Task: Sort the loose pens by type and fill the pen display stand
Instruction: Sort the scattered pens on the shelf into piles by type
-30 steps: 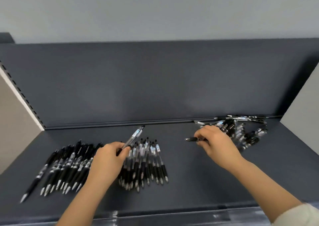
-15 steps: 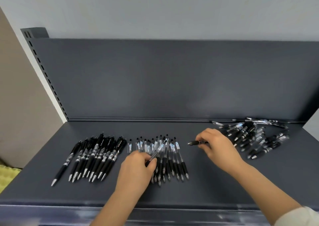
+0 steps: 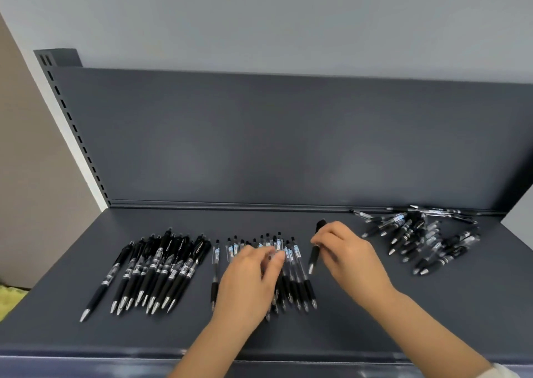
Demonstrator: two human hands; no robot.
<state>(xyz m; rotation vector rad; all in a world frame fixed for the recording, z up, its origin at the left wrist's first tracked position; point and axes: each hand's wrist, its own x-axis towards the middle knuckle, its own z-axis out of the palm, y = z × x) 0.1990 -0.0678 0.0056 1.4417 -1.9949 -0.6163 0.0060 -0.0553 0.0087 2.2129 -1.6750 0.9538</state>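
Head view: right hand point(image 3: 349, 259) pinches black pen point(image 3: 314, 258) beside clear-barrelled row point(image 3: 300, 281).

Looking like a shop, most probably its stationery corner. Showing a dark grey metal shelf point(image 3: 86, 337) of the retail kind, with a flat back panel point(image 3: 259, 146) of the same steel and a slotted upright point(image 3: 67, 118) running along its left edge. Carrying stock in quantity: black pens point(image 3: 161, 265) in one row, clear pens point(image 3: 300, 276) in another, a mixed heap point(image 3: 418, 233) at the right. Standing against a plain pale wall point(image 3: 259, 17).
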